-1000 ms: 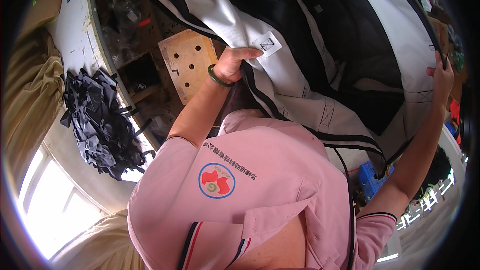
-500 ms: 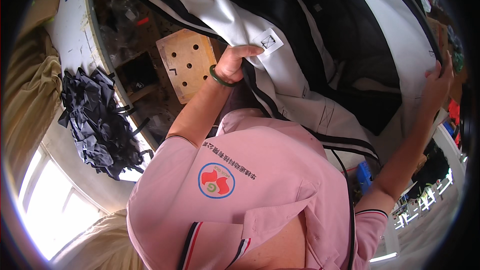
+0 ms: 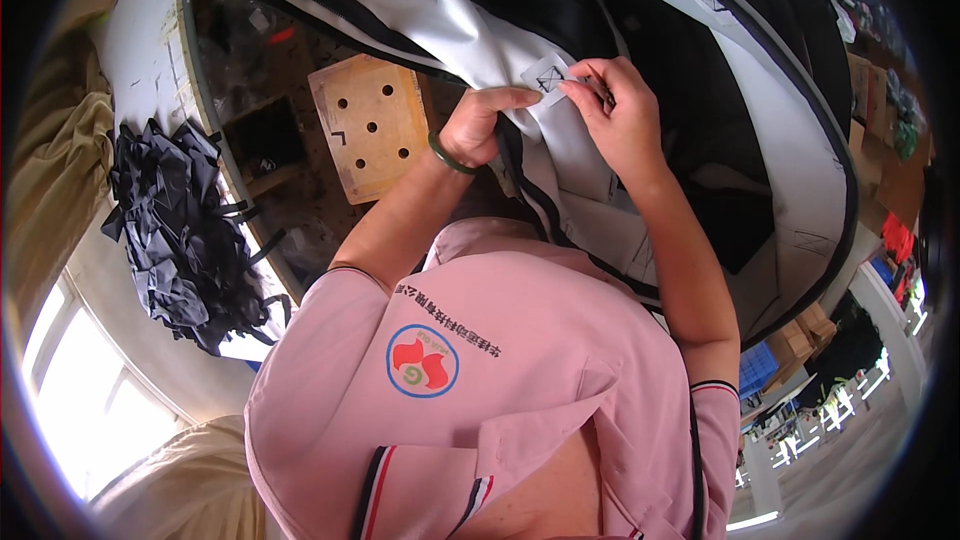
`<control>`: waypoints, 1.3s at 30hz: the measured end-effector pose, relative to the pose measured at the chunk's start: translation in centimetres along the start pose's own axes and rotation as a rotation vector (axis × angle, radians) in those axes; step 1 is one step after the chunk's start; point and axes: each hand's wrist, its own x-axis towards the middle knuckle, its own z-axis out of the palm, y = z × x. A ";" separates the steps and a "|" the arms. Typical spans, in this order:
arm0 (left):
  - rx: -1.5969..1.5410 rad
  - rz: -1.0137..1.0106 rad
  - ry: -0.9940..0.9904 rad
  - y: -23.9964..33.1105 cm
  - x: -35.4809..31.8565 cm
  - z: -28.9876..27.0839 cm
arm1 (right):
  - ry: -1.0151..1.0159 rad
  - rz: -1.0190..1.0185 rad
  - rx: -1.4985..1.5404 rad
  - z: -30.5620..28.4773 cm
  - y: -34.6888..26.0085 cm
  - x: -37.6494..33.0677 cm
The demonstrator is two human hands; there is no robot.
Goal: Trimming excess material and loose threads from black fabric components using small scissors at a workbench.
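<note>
A person in a pink shirt is holding up a white and black garment point(image 3: 640, 70); the left hand point(image 3: 480, 125) is gripping its white fabric; the right hand point(image 3: 620, 115) is pinching a small white label point(image 3: 548, 75), apparently sewn to it, lying between both hands; dark fabric scraps point(image 3: 180, 230) are resting on the desk point(image 3: 140, 50) well to the left.

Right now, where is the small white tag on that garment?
In the head view the small white tag sits upper middle, on the white and black garment, pinched between the left hand and right hand, right of the wooden board.
</note>
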 end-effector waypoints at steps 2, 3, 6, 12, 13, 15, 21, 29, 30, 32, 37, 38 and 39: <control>0.011 -0.032 0.005 0.1 -0.3 -0.3 | 0.017 0.001 -0.069 0.7 0.1 -0.1; 0.025 -0.071 0.008 0.2 -0.4 -0.3 | 0.013 -0.002 -0.071 0.9 0.1 -0.2; 0.086 -0.030 0.044 0.3 -0.6 0.0 | 0.026 -0.075 -0.235 1.2 0.2 -0.3; -0.017 -0.057 -0.001 0.1 -0.6 0.3 | 0.064 -0.132 -0.232 1.8 1.2 0.0; -0.016 -0.061 -0.009 0.1 -0.5 0.4 | 0.113 -0.027 -0.147 2.0 1.7 0.2; -0.050 -0.052 -0.060 0.2 -0.3 0.6 | 0.174 0.081 -0.071 1.5 2.4 0.1; -0.058 -0.002 -0.057 0.8 -0.5 1.4 | 0.199 -0.336 -0.184 -5.9 -1.9 1.1; 0.043 -0.045 -0.058 1.1 -0.2 1.7 | 0.194 -0.050 0.315 -15.4 2.0 11.7; 0.082 -0.072 -0.082 1.3 -0.1 1.0 | 0.210 -0.059 0.306 -16.1 2.2 12.3; 0.086 -0.053 -0.100 1.4 -0.2 0.5 | 0.080 0.094 0.217 -17.2 1.8 13.5; 0.038 -0.057 -0.128 2.1 -0.6 2.0 | 0.085 0.195 0.222 -17.7 2.2 15.3; 0.038 -0.067 -0.121 2.1 -0.3 2.0 | 0.103 0.227 0.186 -17.8 2.2 15.4; 0.039 -0.079 -0.114 2.0 0.0 1.9 | 0.121 0.261 0.150 -17.7 2.5 15.4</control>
